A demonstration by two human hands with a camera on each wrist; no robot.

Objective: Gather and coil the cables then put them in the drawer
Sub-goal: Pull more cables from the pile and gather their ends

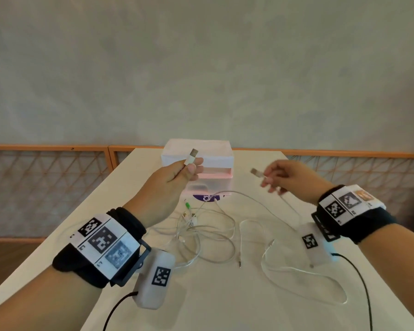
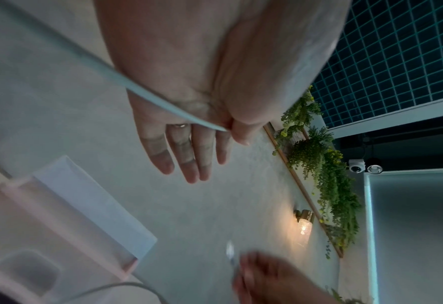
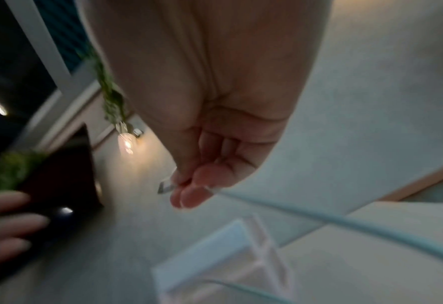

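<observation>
**Both cable ends lifted**

I see white cables (image 1: 208, 232) tangled on the bench (image 1: 225, 306) before the drawer unit (image 1: 196, 154). My left hand (image 1: 170, 180) pinches one USB plug (image 1: 192, 156); my right hand (image 1: 289, 177) pinches another plug (image 1: 257, 173), both raised.

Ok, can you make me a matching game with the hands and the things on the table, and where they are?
Things:
1. left hand
2. right hand
3. green plug
4. drawer box

Places or states:
A. at the table's far end
B. lying on the table by the cable tangle
C. holds a white plug pointing up
D. pinches a blurry silver plug

Pairs: 1-C, 2-D, 3-B, 4-A
</observation>
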